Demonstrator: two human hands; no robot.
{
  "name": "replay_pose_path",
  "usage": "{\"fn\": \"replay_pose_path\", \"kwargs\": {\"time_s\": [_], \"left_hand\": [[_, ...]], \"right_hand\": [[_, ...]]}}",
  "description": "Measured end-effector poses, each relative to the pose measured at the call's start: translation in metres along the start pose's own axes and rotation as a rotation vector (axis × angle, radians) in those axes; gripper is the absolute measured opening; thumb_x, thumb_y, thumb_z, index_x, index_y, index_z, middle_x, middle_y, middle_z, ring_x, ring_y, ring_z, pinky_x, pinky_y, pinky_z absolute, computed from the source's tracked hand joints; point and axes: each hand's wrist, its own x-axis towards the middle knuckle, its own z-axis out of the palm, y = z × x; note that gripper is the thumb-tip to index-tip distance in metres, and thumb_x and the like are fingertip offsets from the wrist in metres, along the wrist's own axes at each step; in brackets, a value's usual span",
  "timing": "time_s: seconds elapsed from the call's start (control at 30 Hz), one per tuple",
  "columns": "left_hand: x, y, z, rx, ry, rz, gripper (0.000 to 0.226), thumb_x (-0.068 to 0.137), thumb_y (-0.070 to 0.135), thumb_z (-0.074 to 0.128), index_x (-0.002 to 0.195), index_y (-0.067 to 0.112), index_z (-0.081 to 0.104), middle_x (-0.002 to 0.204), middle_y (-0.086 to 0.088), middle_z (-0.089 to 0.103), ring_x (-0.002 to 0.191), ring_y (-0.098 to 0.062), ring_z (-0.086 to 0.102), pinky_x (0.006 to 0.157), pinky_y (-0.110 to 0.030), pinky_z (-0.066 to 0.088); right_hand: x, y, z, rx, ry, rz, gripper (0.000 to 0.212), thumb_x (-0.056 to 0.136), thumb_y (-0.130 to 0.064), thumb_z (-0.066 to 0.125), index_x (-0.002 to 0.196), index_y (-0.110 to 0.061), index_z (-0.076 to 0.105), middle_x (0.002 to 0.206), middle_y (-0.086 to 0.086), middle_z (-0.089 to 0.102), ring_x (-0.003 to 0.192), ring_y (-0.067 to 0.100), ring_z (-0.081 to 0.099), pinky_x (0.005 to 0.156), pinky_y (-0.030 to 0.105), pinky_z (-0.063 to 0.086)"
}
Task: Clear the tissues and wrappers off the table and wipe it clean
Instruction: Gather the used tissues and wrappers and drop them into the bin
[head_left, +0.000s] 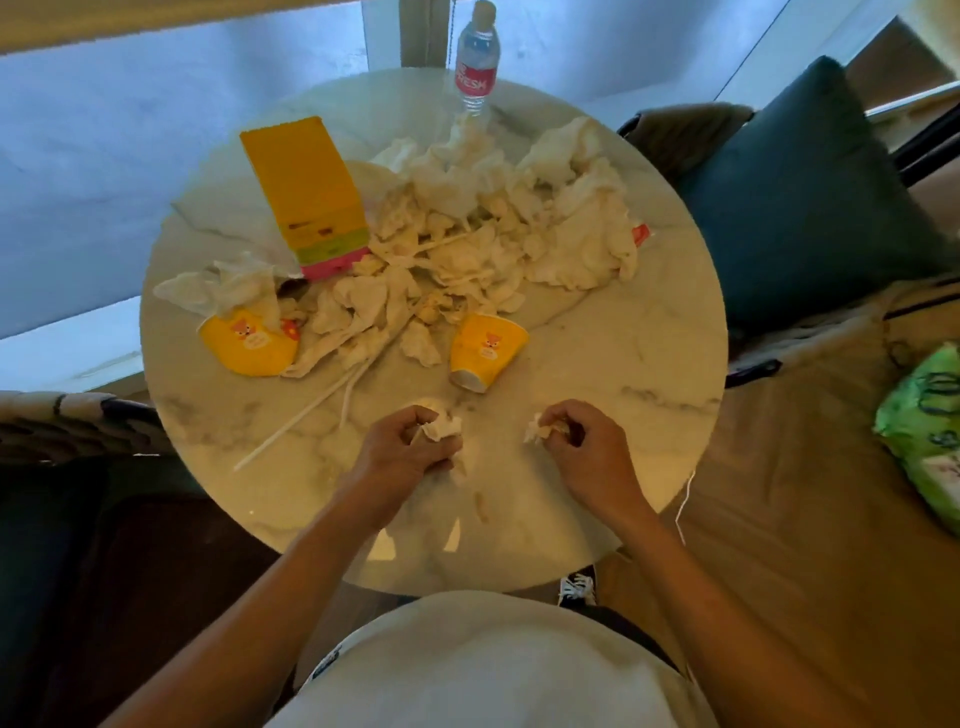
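Each hand pinches a small wad: the left hand (402, 452) a crumpled tissue (441, 428), the right hand (584, 449) probably another scrap (537, 431). The main tissue heap (467, 244) sits mid-surface (623, 338); it is light, soft and compressible, best gathered by scooping from its edges.

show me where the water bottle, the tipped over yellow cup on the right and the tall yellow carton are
water bottle (475, 73): head view, on its red label.
tipped-over yellow cup (485, 349): head view, on its printed yellow side.
tall yellow carton (306, 192): head view, on its broad yellow face.
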Motion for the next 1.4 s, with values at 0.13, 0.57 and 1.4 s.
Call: {"fn": "replay_pose_path", "kwargs": {"time_s": [0.13,0.57,1.4], "left_hand": [[-0.007,0.003,0.045,0.169,-0.053,0.049,0.007,0.078,0.011,0.077,0.08,0.016,0.073,0.079,-0.003,0.074,0.073,-0.012,0.068,0.069,-0.027,0.054],[-0.025,-0.057,0.267,0.169,-0.454,-0.162,0.056,0.062,-0.001,0.054,0.107,0.025,0.073,0.13,-0.001,0.062,0.119,-0.018,0.058,0.096,-0.038,0.051],[0.164,-0.248,0.467,0.908,-0.397,-0.548,0.058,0.084,0.008,0.058,0.139,0.02,0.045,0.12,-0.004,0.049,0.1,-0.016,0.052,0.08,-0.025,0.049]], "right_hand": [[-0.026,0.046,-0.054,0.088,0.204,0.12,0.031,0.086,0.004,0.062,0.085,-0.026,0.067,0.094,-0.008,0.064,0.088,0.003,0.06,0.077,0.015,0.049],[-0.047,0.265,-0.191,0.224,0.298,0.496,0.025,0.092,-0.01,0.059,0.115,-0.012,0.069,0.105,0.002,0.07,0.084,0.005,0.062,0.067,0.013,0.045],[-0.007,0.51,-0.135,0.341,-0.199,0.869,0.042,0.093,-0.011,0.047,0.135,-0.015,0.052,0.141,0.011,0.049,0.125,0.023,0.048,0.095,0.034,0.042]]}}
